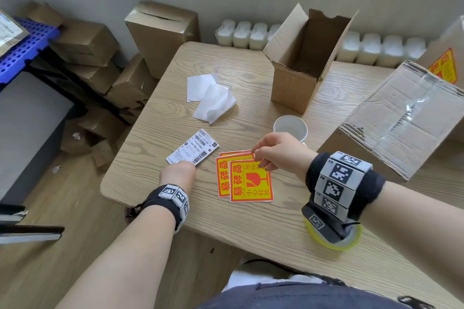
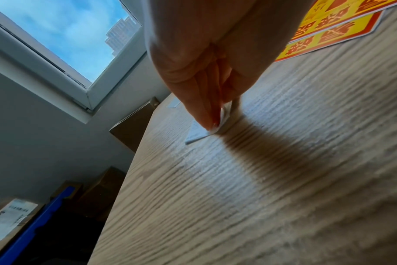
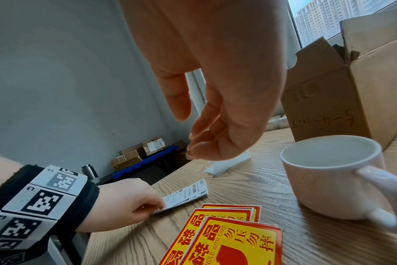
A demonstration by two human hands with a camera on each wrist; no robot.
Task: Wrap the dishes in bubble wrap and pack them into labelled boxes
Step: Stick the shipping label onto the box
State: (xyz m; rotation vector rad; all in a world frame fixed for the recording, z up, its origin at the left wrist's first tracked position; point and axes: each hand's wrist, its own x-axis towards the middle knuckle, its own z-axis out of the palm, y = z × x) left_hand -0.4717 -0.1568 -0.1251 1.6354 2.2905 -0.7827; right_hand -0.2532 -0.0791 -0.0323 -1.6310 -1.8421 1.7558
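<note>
a wooden tabletop (image 1: pixel 251 228) under a window. near right, a tape roll (image 1: pixel 334 241). the left hand (image 1: pixel 177 174) pinches the near corner of a label (image 1: pixel 192 147). the right hand (image 1: pixel 278 152) hovers over the stickers (image 1: pixel 247 180), fingers loosely curled, holding nothing. beyond it a mug (image 1: pixel 290 128), then an open box (image 1: pixel 305 57).

On the table (image 1: pixel 175 211), the shipping label (image 1: pixel 194 146) lies left of the stickers (image 1: pixel 247 178); the mug (image 1: pixel 291 128) sits behind them, the open box (image 1: pixel 301 63) farther back.
</note>
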